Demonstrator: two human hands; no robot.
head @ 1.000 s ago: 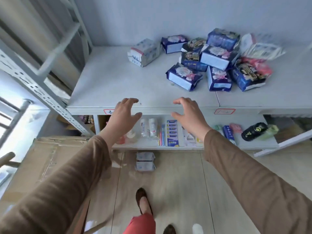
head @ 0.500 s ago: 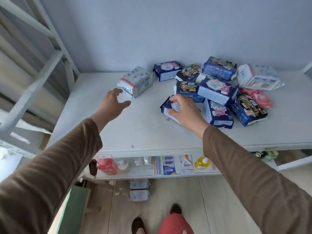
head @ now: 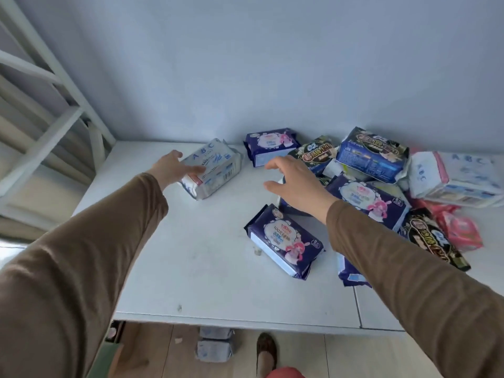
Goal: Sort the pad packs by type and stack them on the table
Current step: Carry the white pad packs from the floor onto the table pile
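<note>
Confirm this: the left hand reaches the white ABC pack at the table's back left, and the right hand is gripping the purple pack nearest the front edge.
One thing is wrong. In the head view the right hand grips nothing: its fingers are spread, hovering over the pile behind the purple plastic pad pack nearest the front edge, which lies untouched. The left hand does reach the white plastic ABC pad pack at the white table's back left.

A pale blue wall [head: 272, 64] rises at the far side. White metal shelving [head: 41, 105] stands at the left. On the wooden floor [head: 354, 356] below, near, a brown shoe [head: 266, 353] shows.
</note>
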